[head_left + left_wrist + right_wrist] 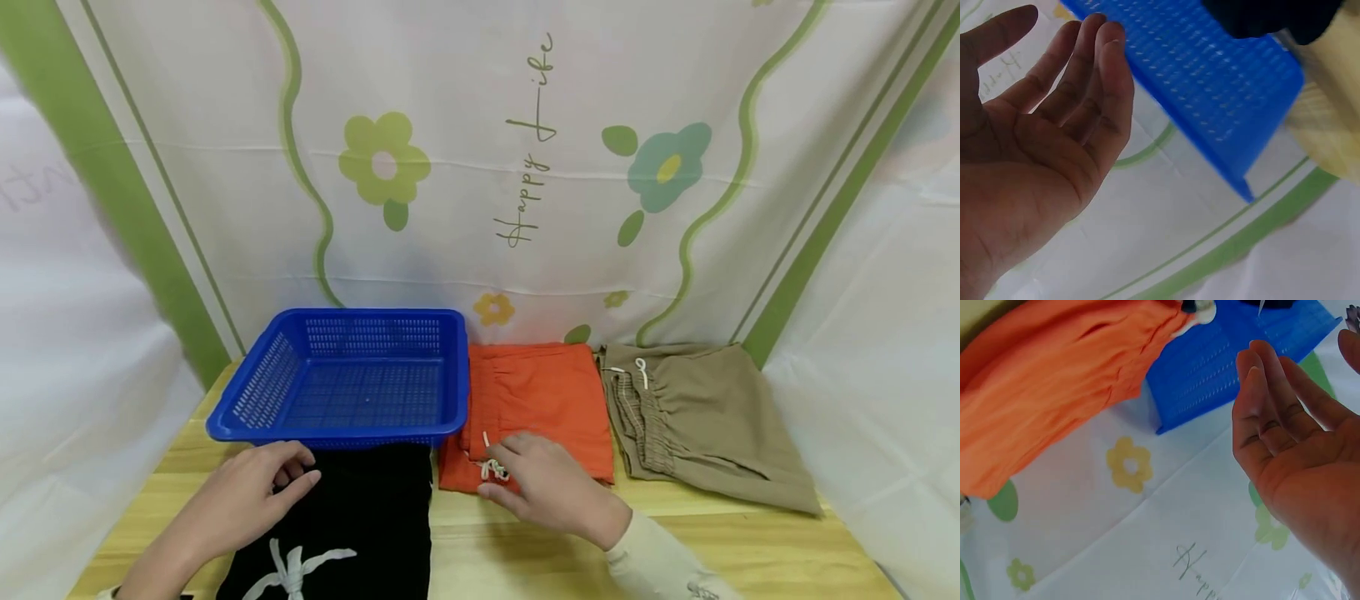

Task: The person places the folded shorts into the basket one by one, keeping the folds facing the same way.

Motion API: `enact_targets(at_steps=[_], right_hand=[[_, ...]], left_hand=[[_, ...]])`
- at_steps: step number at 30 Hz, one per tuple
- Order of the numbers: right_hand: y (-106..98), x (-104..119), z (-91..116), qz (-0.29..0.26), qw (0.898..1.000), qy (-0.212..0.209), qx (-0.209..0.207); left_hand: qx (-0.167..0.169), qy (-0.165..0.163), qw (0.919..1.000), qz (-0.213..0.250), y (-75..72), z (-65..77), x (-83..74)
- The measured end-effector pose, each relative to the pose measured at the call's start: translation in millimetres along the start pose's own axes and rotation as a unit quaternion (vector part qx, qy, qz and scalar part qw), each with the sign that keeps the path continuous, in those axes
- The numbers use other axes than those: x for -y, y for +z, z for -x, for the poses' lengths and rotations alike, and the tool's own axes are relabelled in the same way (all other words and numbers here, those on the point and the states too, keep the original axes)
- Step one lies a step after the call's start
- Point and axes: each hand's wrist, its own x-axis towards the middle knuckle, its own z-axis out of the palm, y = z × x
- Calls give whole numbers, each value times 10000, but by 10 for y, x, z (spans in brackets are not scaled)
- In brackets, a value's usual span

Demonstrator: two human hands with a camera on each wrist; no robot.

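Poising the left hand (251,487) over a black garment (367,500) and the right hand (551,483) over an orange garment (551,392)

Head view: 2 bare hands, both released, fingers loosely bent. Whether any fingertip touches cloth is hard to tell. The black garment lies folded on a wooden table (480,567), at front left, a pale bow (294,573) on its near part. The orange garment lies folded right of centre, a white cord (493,471) by the right fingertips. Both look light, soft and floppy, neither fragile nor slippery; each is probably best taken by 2 opposite edges, flat, so the folds stay together. A blue basket (337,436) sits behind the black garment, its near rim close against that cloth's far edge, leaving little finger room there. It also stands right beside the orange garment. At right is a brown folded garment (720,425). A flowered curtain (442,250) rises behind.

Left wrist view: the palm shows, holding nothing; beyond it are the basket's mesh side and dark cloth.

Right wrist view: this palm also holds nothing. The orange cloth's edge sags softly beside the basket; loose cords might snag in the mesh.
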Motion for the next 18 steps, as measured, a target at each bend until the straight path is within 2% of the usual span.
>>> enact_targets(at_steps=[5,13,15,18], right_hand=[[102,70,-94,-207,9995,7,258],[257,170,-258,-460,9957,77,799],[311,196,-297,-429,9952,73,880],[403,217,-352,-396,9944,93,972]], left_hand=[[255,-248,9994,23,54,4,152],[454,-926,9946,-120,118,-44,389],[509,-950,9941,-117,141,-59,448],[543,-729,9957,197,187,-75,539]])
